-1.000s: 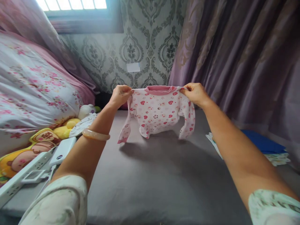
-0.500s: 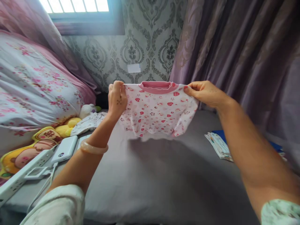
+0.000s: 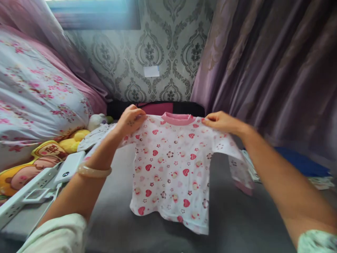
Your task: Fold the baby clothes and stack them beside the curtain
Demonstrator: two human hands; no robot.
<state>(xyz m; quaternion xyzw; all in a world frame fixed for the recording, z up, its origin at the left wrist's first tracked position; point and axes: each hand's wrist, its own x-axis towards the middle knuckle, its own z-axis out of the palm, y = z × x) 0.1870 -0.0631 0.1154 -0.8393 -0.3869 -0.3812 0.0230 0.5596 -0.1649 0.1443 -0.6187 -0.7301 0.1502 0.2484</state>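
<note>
While our left hand (image 3: 131,121) pinches one shoulder of the printed shirt (image 3: 171,168), our right hand (image 3: 225,123) pinches the other, the fingers of both clamped on the cloth. We hold the shirt spread out over the gray bed (image 3: 113,214), its pink collar (image 3: 177,120) at the far end, though we cannot tell whether its hem touches the sheet. To our left lies a white power strip (image 3: 28,191), and beyond our right forearm a blue cloth (image 3: 302,162).
</note>
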